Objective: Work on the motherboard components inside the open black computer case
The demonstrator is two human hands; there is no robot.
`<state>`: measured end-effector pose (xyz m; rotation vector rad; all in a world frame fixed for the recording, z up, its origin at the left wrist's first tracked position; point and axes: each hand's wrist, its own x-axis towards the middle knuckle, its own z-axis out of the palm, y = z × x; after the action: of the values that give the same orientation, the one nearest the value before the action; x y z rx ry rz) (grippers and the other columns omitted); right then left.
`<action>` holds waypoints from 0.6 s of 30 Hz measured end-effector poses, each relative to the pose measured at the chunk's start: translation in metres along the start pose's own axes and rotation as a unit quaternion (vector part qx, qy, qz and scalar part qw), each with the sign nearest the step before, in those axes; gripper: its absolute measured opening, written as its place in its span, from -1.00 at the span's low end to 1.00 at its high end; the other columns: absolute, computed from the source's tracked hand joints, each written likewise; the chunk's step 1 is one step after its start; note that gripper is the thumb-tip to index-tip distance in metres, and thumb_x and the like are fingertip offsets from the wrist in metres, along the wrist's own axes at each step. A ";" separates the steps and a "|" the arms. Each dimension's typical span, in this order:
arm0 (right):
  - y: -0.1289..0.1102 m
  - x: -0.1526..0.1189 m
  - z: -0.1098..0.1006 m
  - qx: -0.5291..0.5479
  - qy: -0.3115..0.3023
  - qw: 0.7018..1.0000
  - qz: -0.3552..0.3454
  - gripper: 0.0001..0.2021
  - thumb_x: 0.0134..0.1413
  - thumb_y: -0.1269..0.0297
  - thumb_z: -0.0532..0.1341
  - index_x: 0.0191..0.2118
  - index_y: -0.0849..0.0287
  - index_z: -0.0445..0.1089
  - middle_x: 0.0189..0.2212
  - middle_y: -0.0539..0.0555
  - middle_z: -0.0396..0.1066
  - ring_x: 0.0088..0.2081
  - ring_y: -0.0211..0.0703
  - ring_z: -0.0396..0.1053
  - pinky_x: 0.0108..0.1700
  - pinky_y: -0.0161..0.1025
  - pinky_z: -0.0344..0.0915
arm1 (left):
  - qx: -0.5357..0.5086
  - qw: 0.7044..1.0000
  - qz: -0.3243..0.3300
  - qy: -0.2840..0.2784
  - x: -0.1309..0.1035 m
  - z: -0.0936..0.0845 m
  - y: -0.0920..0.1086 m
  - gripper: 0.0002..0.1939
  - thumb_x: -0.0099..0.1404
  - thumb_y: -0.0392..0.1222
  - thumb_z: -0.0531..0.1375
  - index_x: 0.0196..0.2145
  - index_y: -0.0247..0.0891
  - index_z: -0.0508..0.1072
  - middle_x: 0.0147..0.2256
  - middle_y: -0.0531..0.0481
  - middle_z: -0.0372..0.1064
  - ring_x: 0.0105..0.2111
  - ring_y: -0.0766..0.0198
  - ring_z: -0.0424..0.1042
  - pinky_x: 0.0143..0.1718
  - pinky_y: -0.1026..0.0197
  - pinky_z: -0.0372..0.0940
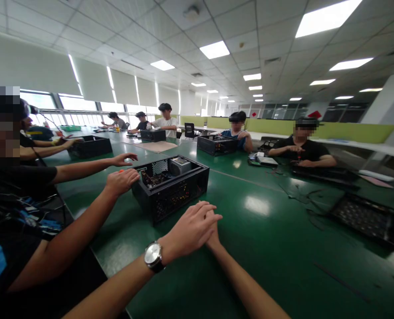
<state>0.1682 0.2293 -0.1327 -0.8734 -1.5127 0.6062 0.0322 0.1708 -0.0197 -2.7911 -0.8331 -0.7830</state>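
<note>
Head view: at the far left a neighbouring person's two hands [122,179] reach for the nearest computer case [170,186], one fist by its left corner, the other flat above its rim. Four open black cases are in view: this one, one further left [89,146], and two at the back [216,145]. The wearer's left hand [190,230], with a wristwatch [153,256] on that arm, lies clasped over the right hand [212,230]; both are closed on each other and hold nothing, just in front of the nearest case, whether touching it I cannot tell. Right of them the green surface [259,248] lies open up to a black side panel [366,218] with loose cables [303,197] beside it. Several people sit along the far edges.
</note>
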 end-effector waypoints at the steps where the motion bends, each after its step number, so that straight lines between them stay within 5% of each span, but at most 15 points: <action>1: -0.002 -0.014 -0.023 -0.034 0.006 0.999 0.012 -0.69 0.31 0.11 0.15 0.01 0.15 0.47 -0.03 0.16 0.40 0.01 0.05 0.36 0.13 0.06 0.25 | -0.013 1.000 0.000 0.006 0.003 0.012 -0.004 -0.60 0.46 -0.21 0.07 0.22 -0.12 0.30 0.23 -0.13 0.22 0.30 0.05 0.11 0.28 -0.08 0.17; 6: -0.023 -0.086 -0.132 -0.178 0.027 0.983 0.045 -0.64 0.30 0.13 0.16 0.11 0.10 0.46 -0.08 0.13 0.40 -0.07 -0.06 0.42 0.05 -0.12 0.32 | -0.050 0.998 -0.027 0.008 0.015 0.068 -0.025 -0.63 0.41 -0.25 0.15 0.15 -0.15 0.35 0.15 -0.14 0.30 0.23 0.07 0.21 0.21 -0.07 0.24; 9: -0.031 -0.120 -0.168 -0.281 0.021 0.959 0.035 -0.65 0.36 0.11 0.09 0.15 0.01 0.42 -0.06 0.07 0.41 -0.06 -0.17 0.45 -0.01 -0.29 0.37 | -0.040 0.999 -0.034 0.001 0.034 0.086 -0.038 -0.63 0.42 -0.19 0.16 0.16 -0.16 0.34 0.10 -0.10 0.35 0.15 0.13 0.29 0.15 0.03 0.28; 18: -0.040 -0.139 -0.171 -0.372 -0.059 0.923 -0.082 -0.62 0.40 0.28 0.06 0.26 -0.01 0.27 -0.05 0.10 0.38 -0.08 -0.26 0.49 -0.06 -0.44 0.40 | 0.045 0.992 -0.106 0.042 0.151 0.087 -0.121 -0.54 0.44 -0.03 0.15 0.21 -0.23 0.30 0.13 -0.17 0.31 0.17 0.05 0.24 0.19 0.01 0.18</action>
<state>0.3276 0.0745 -0.1596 -1.2745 -1.9405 -0.0720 0.1129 0.3672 -0.0200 -2.6013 -1.1321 -0.8649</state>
